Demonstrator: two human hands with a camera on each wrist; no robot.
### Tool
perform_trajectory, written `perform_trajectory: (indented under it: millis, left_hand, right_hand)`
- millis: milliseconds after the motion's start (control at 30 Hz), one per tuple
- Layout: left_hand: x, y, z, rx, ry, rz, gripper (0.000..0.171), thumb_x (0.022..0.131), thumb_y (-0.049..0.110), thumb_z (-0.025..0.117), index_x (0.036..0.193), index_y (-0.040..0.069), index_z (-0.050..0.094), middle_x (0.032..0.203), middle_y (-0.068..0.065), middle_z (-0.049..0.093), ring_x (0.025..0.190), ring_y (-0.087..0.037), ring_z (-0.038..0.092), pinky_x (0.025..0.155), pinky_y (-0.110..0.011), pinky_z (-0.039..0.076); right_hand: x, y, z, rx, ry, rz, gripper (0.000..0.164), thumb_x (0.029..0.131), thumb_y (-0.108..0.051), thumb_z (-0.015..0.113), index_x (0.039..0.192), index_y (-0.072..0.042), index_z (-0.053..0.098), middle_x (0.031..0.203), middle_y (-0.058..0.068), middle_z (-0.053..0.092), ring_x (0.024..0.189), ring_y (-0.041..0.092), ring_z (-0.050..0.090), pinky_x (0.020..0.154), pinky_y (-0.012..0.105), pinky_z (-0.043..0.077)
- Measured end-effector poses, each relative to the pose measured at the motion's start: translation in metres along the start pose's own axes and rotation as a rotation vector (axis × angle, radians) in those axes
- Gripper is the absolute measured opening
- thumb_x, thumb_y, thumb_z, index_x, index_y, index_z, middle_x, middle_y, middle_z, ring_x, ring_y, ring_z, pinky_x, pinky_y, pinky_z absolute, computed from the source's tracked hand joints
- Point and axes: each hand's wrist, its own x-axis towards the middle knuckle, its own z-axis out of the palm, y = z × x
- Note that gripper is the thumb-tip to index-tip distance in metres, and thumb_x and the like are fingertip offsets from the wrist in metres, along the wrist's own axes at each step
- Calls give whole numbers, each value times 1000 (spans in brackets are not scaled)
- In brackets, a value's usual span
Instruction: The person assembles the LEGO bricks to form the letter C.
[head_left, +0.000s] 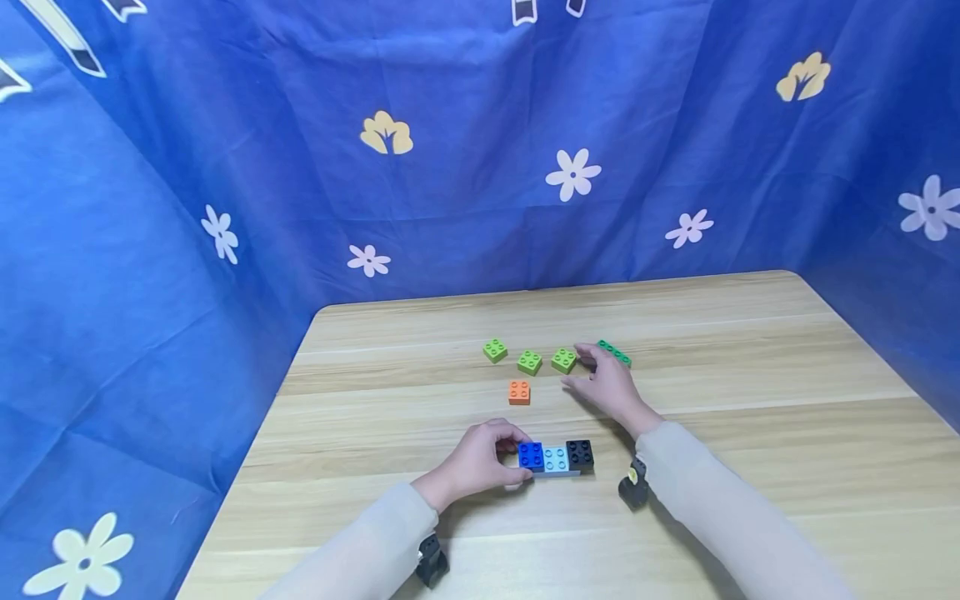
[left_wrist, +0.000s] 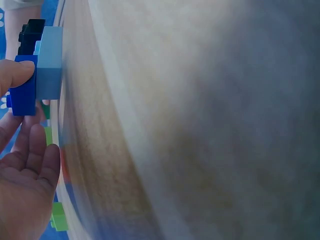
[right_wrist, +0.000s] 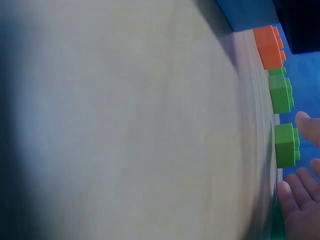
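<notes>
My left hand (head_left: 483,457) pinches a dark blue brick (head_left: 530,457) between thumb and fingers. That brick sits on one end of a long light blue brick (left_wrist: 50,62), and a black brick (head_left: 580,455) sits on its other end. Light blue studs show between the two. My right hand (head_left: 609,388) is spread with nothing in its grasp, thumb and fingers either side of the nearest lime green brick (head_left: 564,361), apart from it in the right wrist view. Just beyond the right fingers lies a long dark green brick (head_left: 616,353), partly hidden by the hand.
Two more lime green bricks, one in the middle (head_left: 529,362) and one at the left (head_left: 495,350), lie farther back on the wooden table (head_left: 360,400). Nearer stands an orange brick (head_left: 519,392). A blue patterned cloth (head_left: 465,217) hangs behind the table.
</notes>
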Motion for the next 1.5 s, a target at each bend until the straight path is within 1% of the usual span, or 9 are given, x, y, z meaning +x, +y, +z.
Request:
perform_trajectory:
  millis: [100,200,367,500,600,867,1100,1267,1500]
  left_hand:
    - [0,0,-1,-4,0,-8,34,69,11,83,99,6,68,95,5,62,88,-14,60,82,-26,50]
    - [0,0,-1,-4,-1,-14,34,68,11,83,99,7,68,94,5,62,88,-14,60,82,-26,50]
    - [1,1,-2,-4,-1,-11,34,68,11,83,99,7,69,94,6,62,88,-11,59,82,-25,50]
    - [1,0,-2,-2,1,0,33,68,11,83,98,7,69,93,6,62,87,-11,59,81,-25,50]
    - [2,1,-2,1,-1,-6,33,69,12,83,98,8,69,93,8,61,87,-10,59,82,-24,50]
    - [1,1,-4,-10,-10,-6,34,68,11,83,99,7,69,93,8,61,87,-10,59,82,-24,50]
    - [3,-1,-5,-3,-10,-6,34,68,11,83,99,7,69,93,6,62,87,-11,59,81,-24,50]
    - [4,-3,-5,-2,-7,3,34,68,10,84,98,6,68,93,4,62,86,-14,60,81,-25,51]
    - [4,-4,-6,-8,-9,15,33,67,9,84,97,5,68,93,3,62,86,-14,60,81,-26,51]
  right_hand:
    - [6,1,4,-29,5,-12,65,80,-24,78,134,-2,49,127,16,57,116,31,53,99,45,41]
    - [10,1,6,-59,8,-3,64,80,-26,78,133,-2,50,124,16,58,114,31,55,99,45,41]
    - [14,-3,8,-102,24,13,61,79,-26,79,129,0,54,118,16,61,104,28,59,92,41,47]
    - [14,-6,10,-149,43,-1,55,78,-24,80,122,1,59,110,14,62,94,24,60,83,38,50]
    - [14,-6,11,-163,51,-16,50,79,-23,79,119,1,61,107,14,62,91,24,59,81,38,50]
    - [9,-3,10,-111,26,-14,45,81,-21,77,120,-3,61,109,11,62,94,22,60,83,37,51]
    - [-1,-8,4,-19,-5,-19,45,78,-17,79,117,-3,63,106,9,65,91,21,63,81,34,53]
    - [-13,-15,-2,51,-45,-62,44,77,-15,79,116,-3,63,102,8,66,89,20,63,79,31,54]
    - [-31,-22,-5,156,-112,-152,41,77,-15,80,113,-4,65,100,6,66,87,20,64,76,27,54]
